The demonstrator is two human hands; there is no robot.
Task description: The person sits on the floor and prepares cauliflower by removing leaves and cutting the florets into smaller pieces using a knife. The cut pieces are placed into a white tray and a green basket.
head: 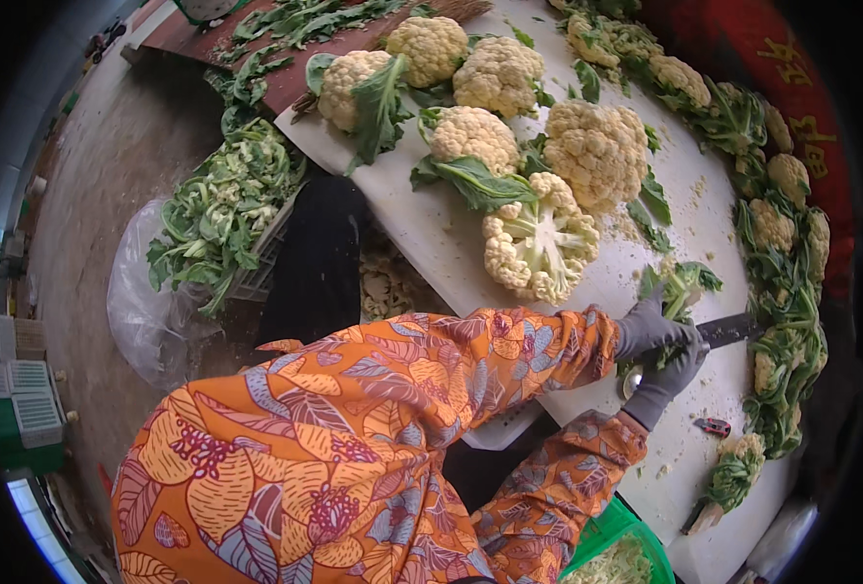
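My left hand [647, 330], in a grey glove, is closed on leafy cauliflower trimmings [683, 288] above the white table. Right beside it, my right hand [669, 372], also gloved in grey, grips a knife with a wide dark blade [729, 330] that points to the right. Between the hands, the cut stem and leaves are partly hidden by the fingers. A halved cauliflower [544, 237] lies cut face up, left of my hands. Behind it sits a large whole cauliflower head [596, 155]. A round shiny metal thing [631, 381] shows beside my right wrist.
More cauliflowers [431, 51] stand at the table's far left. A row of leafy heads [771, 223] lines the right edge. A red utility knife [714, 426] lies near my right hand. Left are a heaped crate of leaves [220, 204] and a green basket [621, 522] below.
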